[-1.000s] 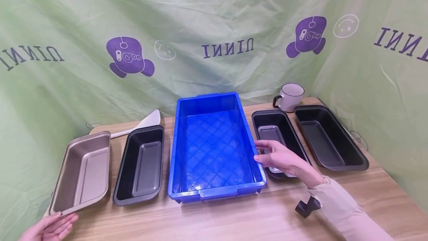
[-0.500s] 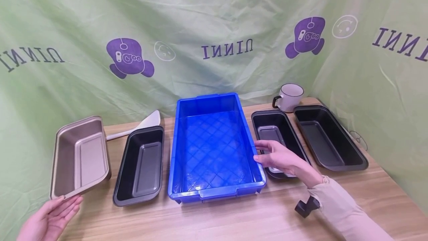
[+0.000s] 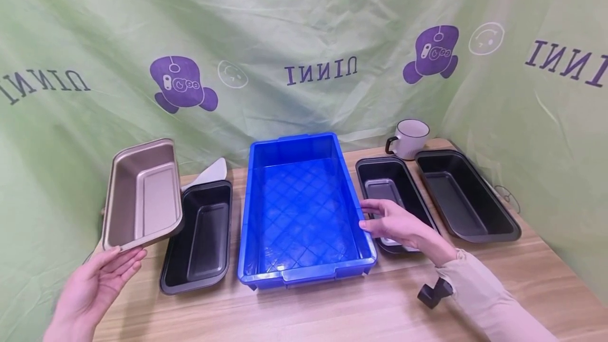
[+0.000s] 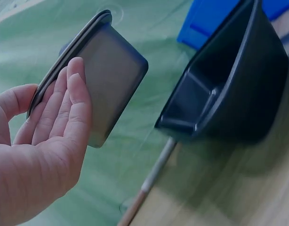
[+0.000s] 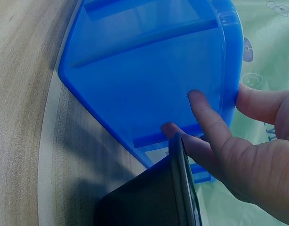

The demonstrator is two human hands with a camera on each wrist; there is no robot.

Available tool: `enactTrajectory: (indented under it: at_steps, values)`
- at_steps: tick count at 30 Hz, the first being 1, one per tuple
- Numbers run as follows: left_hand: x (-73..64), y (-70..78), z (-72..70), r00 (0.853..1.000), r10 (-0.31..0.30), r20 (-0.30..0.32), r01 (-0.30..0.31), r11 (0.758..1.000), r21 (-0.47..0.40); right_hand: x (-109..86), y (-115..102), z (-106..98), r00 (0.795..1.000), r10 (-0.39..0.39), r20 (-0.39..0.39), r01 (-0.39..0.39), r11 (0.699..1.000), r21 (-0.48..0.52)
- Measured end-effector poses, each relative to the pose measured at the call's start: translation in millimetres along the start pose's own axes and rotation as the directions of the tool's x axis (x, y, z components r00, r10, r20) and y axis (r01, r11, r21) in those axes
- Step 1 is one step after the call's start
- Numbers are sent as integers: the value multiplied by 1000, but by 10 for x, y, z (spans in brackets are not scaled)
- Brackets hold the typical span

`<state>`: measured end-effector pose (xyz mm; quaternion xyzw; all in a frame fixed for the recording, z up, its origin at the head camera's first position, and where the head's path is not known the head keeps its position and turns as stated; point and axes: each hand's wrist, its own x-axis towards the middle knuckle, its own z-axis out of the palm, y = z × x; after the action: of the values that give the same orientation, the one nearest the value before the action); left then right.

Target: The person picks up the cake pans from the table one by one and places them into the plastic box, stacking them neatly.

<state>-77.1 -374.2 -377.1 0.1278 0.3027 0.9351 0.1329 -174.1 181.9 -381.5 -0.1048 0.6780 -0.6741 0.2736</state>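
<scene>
Left hand (image 3: 97, 284) pinches tan pan (image 3: 152, 194); right hand (image 3: 396, 224), apparently just above a black pan (image 3: 409, 189), grips blue bin (image 3: 296, 149).

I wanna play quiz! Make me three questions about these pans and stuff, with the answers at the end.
1. Which hand holds the bronze rectangular metal pan?
2. True or false: the right hand touches the blue rectangular plastic bin.
3. The handle of the round white mug is: a) red; b) black; c) yellow.

Key: 1. The left hand. 2. True. 3. b.
</scene>
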Motion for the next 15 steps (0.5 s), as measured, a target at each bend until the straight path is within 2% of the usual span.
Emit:
enactTrajectory:
  at_steps: [4, 9, 15]
  values:
    - [150, -52, 97, 1000, -3, 4, 2, 999, 40, 1, -10, 10, 1000, 6, 0, -6, 1000, 3]
    - [311, -117, 225, 1000, -7, -24, 10, 994, 107, -3, -24, 20, 1000, 10, -2, -10, 1000, 2]
    - [523, -235, 367, 1000, -28, -1, 28, 989, 147, -12, -39, 23, 1000, 12, -8, -12, 1000, -10]
